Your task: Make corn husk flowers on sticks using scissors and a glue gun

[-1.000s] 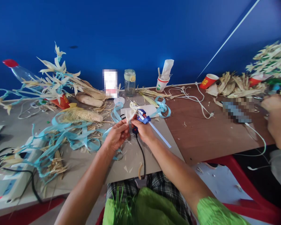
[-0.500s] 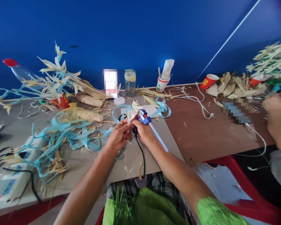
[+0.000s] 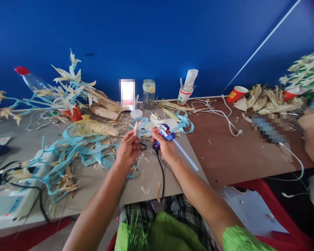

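My left hand (image 3: 128, 149) pinches a small pale corn husk piece (image 3: 136, 128) upright between thumb and fingertips. Wrapped round the handle of a blue hot glue gun (image 3: 169, 135) is my right hand (image 3: 166, 146). A long translucent glue stick (image 3: 186, 155) juts from the gun's back end, and its black cord (image 3: 161, 170) runs down toward the table's front edge. The gun's nozzle points away from me, near a pale husk scrap that partly hides it. A gap separates the gun from the held husk piece.
Light-blue ribbon (image 3: 94, 153) and husk scraps spread over the left side. A power strip (image 3: 12, 205) lies far left. Behind stand a glass jar (image 3: 149, 96) and a white cup (image 3: 184, 96). A phone (image 3: 268, 129) lies right, near another person's hand (image 3: 312, 127).
My hands have moved apart: the left drew back leftward with the husk piece, the right shifted right with the glue gun. The view has turned slightly.
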`<state>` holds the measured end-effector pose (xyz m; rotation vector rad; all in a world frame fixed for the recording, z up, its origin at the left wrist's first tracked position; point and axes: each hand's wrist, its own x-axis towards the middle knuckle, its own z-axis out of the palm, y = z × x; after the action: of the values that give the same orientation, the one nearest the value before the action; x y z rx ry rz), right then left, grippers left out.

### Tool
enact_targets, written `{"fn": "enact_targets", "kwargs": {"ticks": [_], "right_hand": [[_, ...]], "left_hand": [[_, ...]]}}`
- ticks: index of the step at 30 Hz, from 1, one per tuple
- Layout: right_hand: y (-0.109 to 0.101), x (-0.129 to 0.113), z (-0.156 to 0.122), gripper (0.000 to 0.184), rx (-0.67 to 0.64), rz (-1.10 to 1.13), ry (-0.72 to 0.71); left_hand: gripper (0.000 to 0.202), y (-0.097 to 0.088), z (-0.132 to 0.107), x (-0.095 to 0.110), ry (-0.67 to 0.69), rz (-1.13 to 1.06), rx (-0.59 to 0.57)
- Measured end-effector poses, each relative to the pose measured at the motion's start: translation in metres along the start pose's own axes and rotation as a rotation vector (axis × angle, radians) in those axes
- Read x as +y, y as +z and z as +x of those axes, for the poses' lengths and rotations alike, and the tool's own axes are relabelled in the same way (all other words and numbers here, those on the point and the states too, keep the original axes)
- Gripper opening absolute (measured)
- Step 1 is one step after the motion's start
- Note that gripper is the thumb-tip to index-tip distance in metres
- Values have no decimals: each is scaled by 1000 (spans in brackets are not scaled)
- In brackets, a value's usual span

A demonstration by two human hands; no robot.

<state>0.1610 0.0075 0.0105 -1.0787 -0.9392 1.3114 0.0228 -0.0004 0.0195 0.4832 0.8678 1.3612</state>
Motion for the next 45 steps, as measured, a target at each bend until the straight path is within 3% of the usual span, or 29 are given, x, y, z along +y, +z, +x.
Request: {"fn": "enact_targets", "kwargs": {"ticks": [6, 10, 35, 45], "right_hand": [[0, -13, -11, 24, -194, -238, -8], [2, -14, -14, 21, -261, -350, -97], [-3, -6, -8, 19, -267, -457, -50], [-2, -13, -8, 18, -249, -465, -31]], "left_hand": [[22, -6, 2, 10, 34, -59, 5], [23, -5, 2, 12, 43, -67, 9], [25, -5, 1, 14, 52, -56, 20], [25, -4, 0, 13, 54, -36, 1]]}}
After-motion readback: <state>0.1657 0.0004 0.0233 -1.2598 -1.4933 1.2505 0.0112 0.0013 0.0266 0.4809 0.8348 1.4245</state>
